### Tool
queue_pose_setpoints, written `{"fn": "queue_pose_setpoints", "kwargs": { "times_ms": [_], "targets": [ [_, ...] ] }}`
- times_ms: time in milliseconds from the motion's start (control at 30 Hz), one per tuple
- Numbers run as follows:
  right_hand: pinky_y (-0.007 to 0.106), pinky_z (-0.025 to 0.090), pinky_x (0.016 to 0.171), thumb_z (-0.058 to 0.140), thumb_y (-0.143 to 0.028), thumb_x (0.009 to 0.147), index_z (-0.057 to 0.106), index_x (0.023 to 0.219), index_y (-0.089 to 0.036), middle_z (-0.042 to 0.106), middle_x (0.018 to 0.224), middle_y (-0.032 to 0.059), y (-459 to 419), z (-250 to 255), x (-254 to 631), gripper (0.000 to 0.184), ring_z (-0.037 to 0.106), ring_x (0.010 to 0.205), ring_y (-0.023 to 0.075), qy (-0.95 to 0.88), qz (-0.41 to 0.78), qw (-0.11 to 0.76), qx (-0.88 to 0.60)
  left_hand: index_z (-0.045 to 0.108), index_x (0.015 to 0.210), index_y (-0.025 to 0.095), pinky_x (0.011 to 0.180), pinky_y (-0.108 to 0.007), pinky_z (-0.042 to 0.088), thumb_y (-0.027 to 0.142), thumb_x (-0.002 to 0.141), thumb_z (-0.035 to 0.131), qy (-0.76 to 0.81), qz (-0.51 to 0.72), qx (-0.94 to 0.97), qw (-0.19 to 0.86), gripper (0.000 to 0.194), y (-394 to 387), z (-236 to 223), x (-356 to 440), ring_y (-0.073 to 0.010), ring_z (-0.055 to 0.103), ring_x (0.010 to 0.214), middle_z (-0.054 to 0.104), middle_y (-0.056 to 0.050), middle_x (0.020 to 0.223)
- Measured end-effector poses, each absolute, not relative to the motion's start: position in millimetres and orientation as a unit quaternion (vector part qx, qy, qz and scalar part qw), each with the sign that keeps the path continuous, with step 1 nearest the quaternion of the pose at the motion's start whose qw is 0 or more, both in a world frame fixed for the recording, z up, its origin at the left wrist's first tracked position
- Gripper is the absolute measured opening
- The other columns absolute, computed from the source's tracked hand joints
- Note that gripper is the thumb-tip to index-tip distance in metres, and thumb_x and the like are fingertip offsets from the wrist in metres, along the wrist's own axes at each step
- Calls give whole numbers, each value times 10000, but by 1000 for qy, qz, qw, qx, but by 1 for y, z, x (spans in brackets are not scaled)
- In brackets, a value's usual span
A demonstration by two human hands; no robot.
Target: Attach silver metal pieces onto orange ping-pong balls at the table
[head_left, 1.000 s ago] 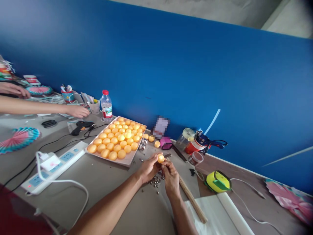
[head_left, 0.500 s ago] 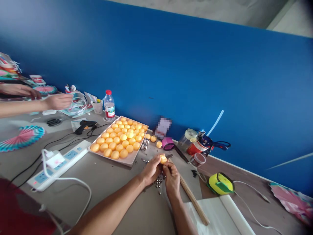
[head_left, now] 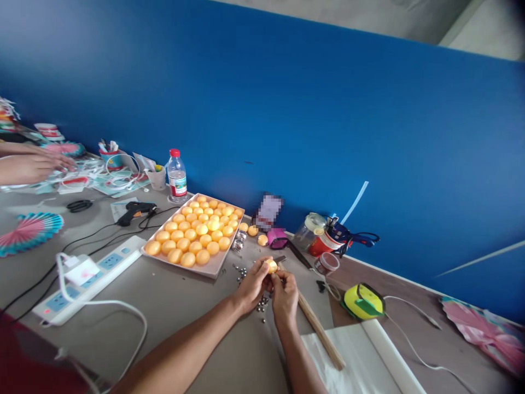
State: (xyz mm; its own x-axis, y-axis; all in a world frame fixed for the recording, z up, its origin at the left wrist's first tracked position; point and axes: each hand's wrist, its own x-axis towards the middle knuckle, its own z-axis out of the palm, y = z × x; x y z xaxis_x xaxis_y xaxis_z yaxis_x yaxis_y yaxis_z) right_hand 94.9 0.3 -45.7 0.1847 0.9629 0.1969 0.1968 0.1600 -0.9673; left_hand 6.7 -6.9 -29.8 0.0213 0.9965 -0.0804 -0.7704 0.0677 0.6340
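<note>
My left hand (head_left: 251, 285) is closed around an orange ping-pong ball (head_left: 271, 266) with its upper side showing. My right hand (head_left: 286, 295) meets it there, thumb and fingers pinched just under the ball; what they grip, if anything, is hidden. Small shiny metal beads (head_left: 262, 304) lie scattered on the table below and beside my hands. A hammer with a wooden handle (head_left: 322, 331) lies to the right, its head partly behind my fingers. Up to the left, a shallow tray (head_left: 217, 268) is filled with orange balls. Loose orange balls (head_left: 262, 240) and silvery balls (head_left: 238, 244) sit beyond my hands.
A white power strip (head_left: 92, 279), a black glue gun (head_left: 135, 212) and a water bottle (head_left: 177, 178) stand left. Pink tape (head_left: 277, 238), a glass jar (head_left: 310, 230), a small tub (head_left: 327, 264) and a yellow-green item (head_left: 363, 301) are right. A co-worker's hands (head_left: 36, 164) work far left.
The view has shifted slightly, so things sit a little further left. My hands keep the ball together with little movement. The co-worker's near hand has drawn back to the left.
</note>
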Motion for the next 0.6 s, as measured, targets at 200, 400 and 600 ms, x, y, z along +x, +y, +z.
{"fn": "queue_pose_setpoints", "kwargs": {
  "times_ms": [200, 400, 600],
  "targets": [
    [286, 431, 642, 541, -325, 725, 548, 687, -190, 597, 650, 8, 1, -39, 96, 140, 547, 628, 165, -583, 329, 530, -520, 502, 1071, 164, 534, -179, 357, 378, 683, 729, 256, 657, 181, 685, 497, -8, -27, 5, -96, 560, 663, 626, -33, 837],
    [289, 436, 649, 539, -298, 721, 565, 682, -187, 615, 676, 21, 0, -41, 97, 120, 558, 655, 174, -599, 310, 538, -506, 494, 1070, 163, 642, -214, 417, 428, 660, 736, 259, 664, 170, 681, 545, -9, -25, 5, -139, 600, 758, 646, -52, 849],
    [285, 444, 615, 559, -319, 725, 562, 685, -186, 615, 650, 19, 1, -43, 94, 139, 560, 620, 170, -579, 320, 535, -525, 516, 1058, 165, 501, -193, 334, 425, 672, 724, 281, 669, 190, 662, 509, -10, -27, 11, -92, 528, 593, 634, -11, 779]
  ]
}}
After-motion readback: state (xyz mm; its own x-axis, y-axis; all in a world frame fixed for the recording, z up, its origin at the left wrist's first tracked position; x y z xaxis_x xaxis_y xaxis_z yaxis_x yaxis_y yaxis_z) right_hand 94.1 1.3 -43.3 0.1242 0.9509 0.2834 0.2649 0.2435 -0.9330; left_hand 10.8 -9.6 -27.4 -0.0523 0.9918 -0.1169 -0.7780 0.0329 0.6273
